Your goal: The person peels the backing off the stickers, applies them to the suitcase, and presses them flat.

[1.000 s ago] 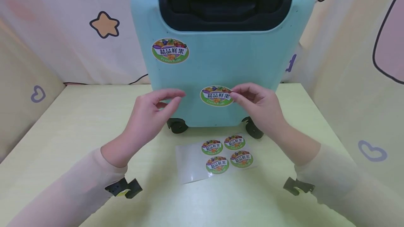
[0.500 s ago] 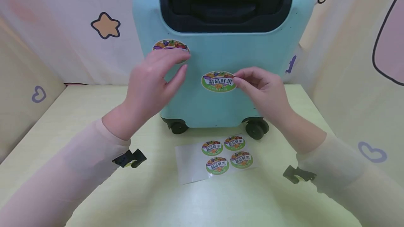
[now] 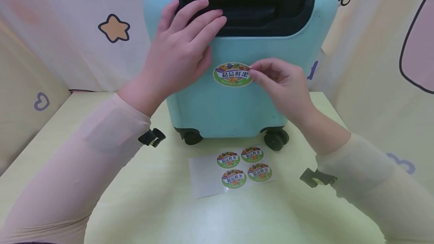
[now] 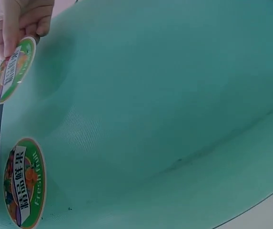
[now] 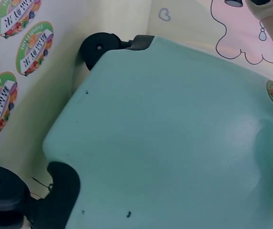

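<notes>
A light blue suitcase stands upright on its wheels, its black handle panel at the top. My right hand pinches an oval fruit sticker by its right edge, in front of the suitcase face. In the left wrist view, that held sticker tilts away from the surface. My left hand lies over the suitcase's upper left, fingers extended across the handle panel. A second sticker is stuck flat on the suitcase there; the left hand hides it in the head view.
A sticker sheet with several oval stickers on its right part lies on the table before the suitcase. Black wheels stand just behind it. A patterned cloth hangs behind and at the sides.
My left hand has risen from the suitcase's lower left to the handle panel, its fingers straightening and covering the stuck sticker. My right hand has lifted the pinched sticker higher.
</notes>
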A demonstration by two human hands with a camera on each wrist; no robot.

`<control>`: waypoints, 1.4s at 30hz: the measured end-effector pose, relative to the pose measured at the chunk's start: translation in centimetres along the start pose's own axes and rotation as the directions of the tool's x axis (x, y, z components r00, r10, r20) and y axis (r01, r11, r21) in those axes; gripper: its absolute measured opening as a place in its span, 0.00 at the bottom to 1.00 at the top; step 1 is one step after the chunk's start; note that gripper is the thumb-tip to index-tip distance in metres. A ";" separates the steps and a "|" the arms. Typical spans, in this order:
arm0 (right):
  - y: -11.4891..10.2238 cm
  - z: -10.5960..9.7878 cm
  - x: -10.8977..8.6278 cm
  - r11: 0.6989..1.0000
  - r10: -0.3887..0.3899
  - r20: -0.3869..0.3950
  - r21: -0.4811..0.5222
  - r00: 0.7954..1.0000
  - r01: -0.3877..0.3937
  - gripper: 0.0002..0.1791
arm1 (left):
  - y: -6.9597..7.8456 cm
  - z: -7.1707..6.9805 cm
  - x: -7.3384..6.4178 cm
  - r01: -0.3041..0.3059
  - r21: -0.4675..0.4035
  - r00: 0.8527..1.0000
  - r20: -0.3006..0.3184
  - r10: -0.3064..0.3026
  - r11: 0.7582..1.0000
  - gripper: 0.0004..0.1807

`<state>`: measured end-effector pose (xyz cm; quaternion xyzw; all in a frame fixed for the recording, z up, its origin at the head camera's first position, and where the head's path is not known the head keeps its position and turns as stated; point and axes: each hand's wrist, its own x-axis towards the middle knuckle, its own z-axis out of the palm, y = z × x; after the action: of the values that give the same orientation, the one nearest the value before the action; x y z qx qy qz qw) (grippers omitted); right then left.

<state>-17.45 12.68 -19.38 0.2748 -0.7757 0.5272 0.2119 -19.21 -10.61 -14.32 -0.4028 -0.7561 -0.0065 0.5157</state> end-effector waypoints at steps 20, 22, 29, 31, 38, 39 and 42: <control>-0.7 0.4 1.6 0.999 -0.018 -0.057 -0.040 0.998 0.016 0.12 | 0.1 -2.4 2.0 -0.029 0.045 0.886 0.464 0.005 0.999 0.36; -0.7 0.5 1.7 0.998 -0.024 -0.064 -0.057 0.998 0.021 0.12 | 0.2 -2.3 2.0 -0.027 0.052 0.881 0.473 -0.001 0.998 0.38; -0.6 0.7 1.7 0.995 -0.060 -0.088 -0.087 0.994 0.052 0.12 | 0.3 -1.9 1.9 -0.022 0.067 0.902 0.431 -0.009 0.998 0.37; -0.6 0.7 1.7 0.994 -0.067 -0.093 -0.091 0.993 0.059 0.11 | 0.4 -1.8 1.8 -0.023 0.073 0.905 0.426 -0.010 0.997 0.36; -0.9 0.7 1.6 0.990 -0.084 -0.099 -0.122 0.991 0.072 0.12 | 0.6 -1.6 1.8 -0.020 0.091 0.923 0.383 -0.016 0.996 0.34; -0.9 0.7 1.6 0.989 -0.090 -0.101 -0.130 0.991 0.076 0.12 | 0.6 -1.6 1.8 -0.020 0.094 0.926 0.378 -0.017 0.995 0.34; -0.9 0.7 1.6 0.985 -0.114 -0.109 -0.140 0.987 0.098 0.11 | 0.8 -1.5 1.8 -0.017 0.102 0.930 0.367 -0.022 0.995 0.33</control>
<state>-18.08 11.41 -18.01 0.2697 -0.7799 0.4768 0.3027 -17.82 -9.70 -12.54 -0.3688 -0.8391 0.1072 0.3852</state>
